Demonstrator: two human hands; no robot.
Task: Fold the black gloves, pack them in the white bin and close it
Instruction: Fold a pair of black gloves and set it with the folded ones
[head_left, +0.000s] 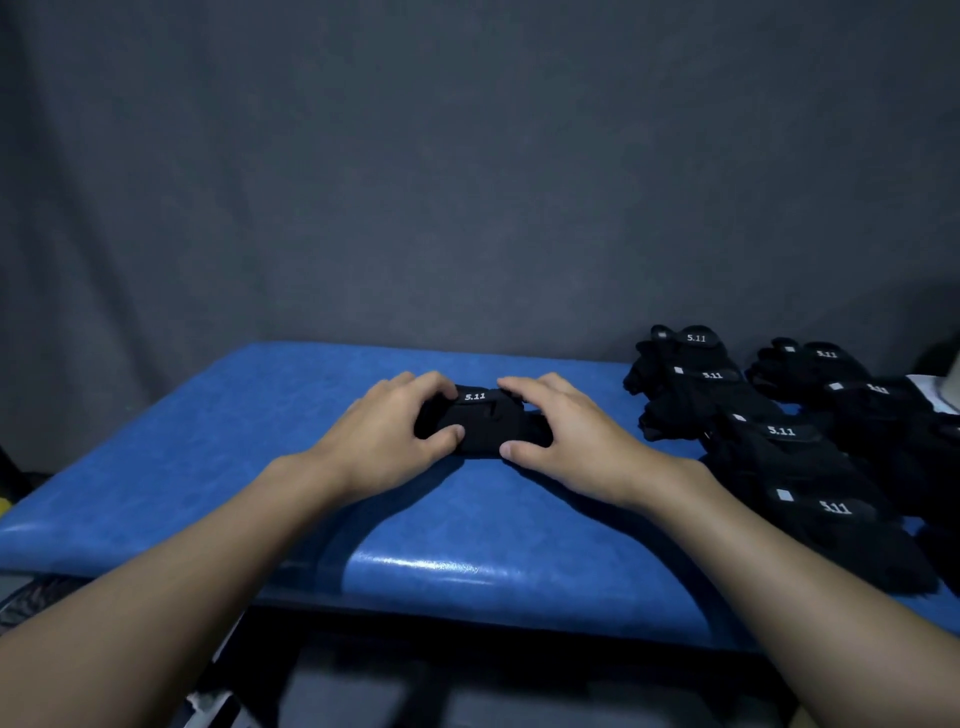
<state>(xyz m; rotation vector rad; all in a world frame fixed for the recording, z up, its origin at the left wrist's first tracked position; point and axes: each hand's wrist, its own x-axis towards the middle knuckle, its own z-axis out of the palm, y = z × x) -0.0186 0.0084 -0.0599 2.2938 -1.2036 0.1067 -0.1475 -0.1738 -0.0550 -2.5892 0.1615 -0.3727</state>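
Between both hands a folded black glove (480, 423) lies crosswise on the blue table (260, 431) — left hand (387, 441) and right hand (566, 441) each grip one end, equally near.

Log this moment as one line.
stage: folding | left hand grips black glove on blue table | right hand grips it too | other gloves piled right

The folded glove (485, 426) has both ends hidden under the left hand (384, 436) and right hand (566, 441).
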